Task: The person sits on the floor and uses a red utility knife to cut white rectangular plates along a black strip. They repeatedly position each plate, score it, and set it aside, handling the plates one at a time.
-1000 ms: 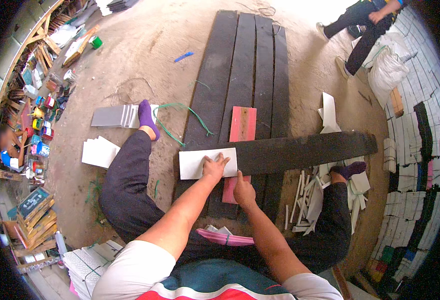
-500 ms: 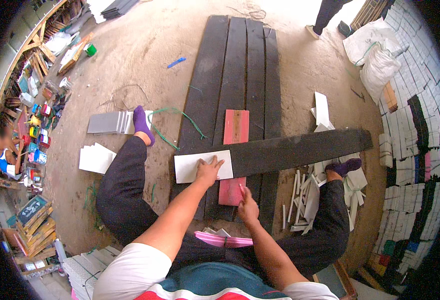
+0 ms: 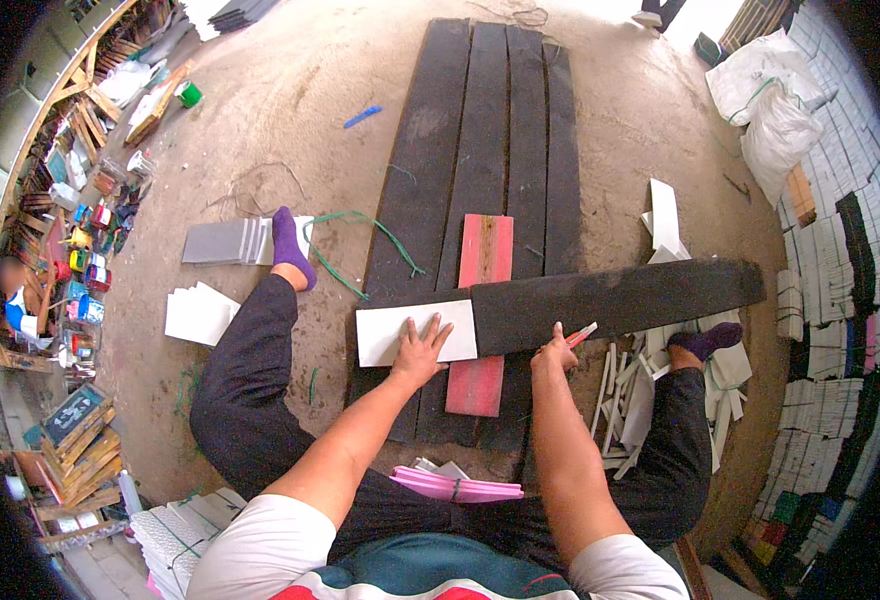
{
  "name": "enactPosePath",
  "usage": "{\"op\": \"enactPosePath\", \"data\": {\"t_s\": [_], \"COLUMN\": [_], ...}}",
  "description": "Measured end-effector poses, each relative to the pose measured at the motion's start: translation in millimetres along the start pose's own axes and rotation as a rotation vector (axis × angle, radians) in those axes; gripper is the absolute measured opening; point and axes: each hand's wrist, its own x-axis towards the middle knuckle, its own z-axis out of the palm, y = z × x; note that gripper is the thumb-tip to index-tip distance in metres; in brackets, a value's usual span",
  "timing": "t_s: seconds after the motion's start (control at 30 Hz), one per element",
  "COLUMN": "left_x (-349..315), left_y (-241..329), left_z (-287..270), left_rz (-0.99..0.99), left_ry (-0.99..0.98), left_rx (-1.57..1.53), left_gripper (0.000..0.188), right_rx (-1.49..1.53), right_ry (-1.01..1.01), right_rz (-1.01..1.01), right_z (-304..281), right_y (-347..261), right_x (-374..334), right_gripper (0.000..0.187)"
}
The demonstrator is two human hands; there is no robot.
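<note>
Black boards (image 3: 484, 130) line floor (image 3: 300, 110); left hand (image 3: 421, 354) flat on sheet (image 3: 378, 338), right hand (image 3: 555, 356) gripping tool (image 3: 583, 334).

The head view looks down from the person's own head through a wide fisheye lens, the left of a side-by-side pair, and faces forward over the lap (image 3: 380, 512). The shirt (image 3: 440, 552) sits close at the lower edge, with the forearms (image 3: 362, 432) reaching up from there, while the floor (image 3: 290, 115) stretches away toward the top. Straight edges bend toward the dark, rounded rim; the view is upright and unmirrored.
</note>
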Motion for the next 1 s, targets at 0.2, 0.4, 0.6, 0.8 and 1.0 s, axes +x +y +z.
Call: {"op": "enactPosePath", "data": {"t_s": [0.2,0.4,0.6,0.8,1.0], "left_x": [1.9,-13.4,-29.0,-25.2,15.3], "left_y": [-3.8,-18.5,-29.7,-73.7,-107.8], "left_z": [-2.1,-4.1,58.4,115.3,74.4], "left_rz": [0.027,-0.106,-0.916,-0.964,-0.963], "left_ry": [0.012,0.088,0.400,0.537,0.603], "left_rx": [-0.038,-0.348,-0.769,-1.158,-1.242], "left_gripper": [0.106,0.098,0.083,0.060,0.037], "right_rx": [0.121,-0.277,-0.681,-0.671,-0.416], "right_ry": [-0.149,-0.130,-0.765,-0.880,-1.052], "right_rz": [-0.084,-0.621,-0.748,-0.526,-0.201], "right_z": [-16.9,-29.1,-43.6,-35.7,-37.1], "right_y": [-43.8,-29.3,59.9,68.3,17.7], "right_x": [3.9,-26.1,-99.9,-115.0,-81.4], "right_gripper": [0.029,0.035,0.029,0.039,0.024]}}
